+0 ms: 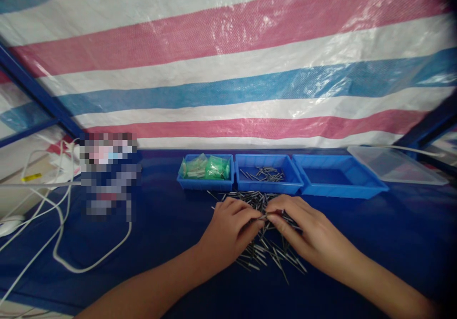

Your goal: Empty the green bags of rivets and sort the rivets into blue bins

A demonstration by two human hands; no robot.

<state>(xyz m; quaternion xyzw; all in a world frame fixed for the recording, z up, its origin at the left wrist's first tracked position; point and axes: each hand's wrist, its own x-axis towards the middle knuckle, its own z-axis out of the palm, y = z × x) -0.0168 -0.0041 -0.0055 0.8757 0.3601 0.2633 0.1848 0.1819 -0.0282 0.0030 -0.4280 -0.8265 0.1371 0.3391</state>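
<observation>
The left hand (228,224) and right hand (307,221) come close together, pinching a thin pin (263,217) over a loose heap (259,253) of straight, shiny rods on the smooth desk (164,243).

Showing bare left hand (226,228) and bare right hand (305,224). Compact, rounded backs, slim fingers, softly rounded knuckles. Nail detail too small and blurred to tell. Running into left forearm (153,283) and right forearm (367,269), both bare up to frame edge, slender, smooth in outline. Right one dim, soft-edged near lower corner.
</observation>
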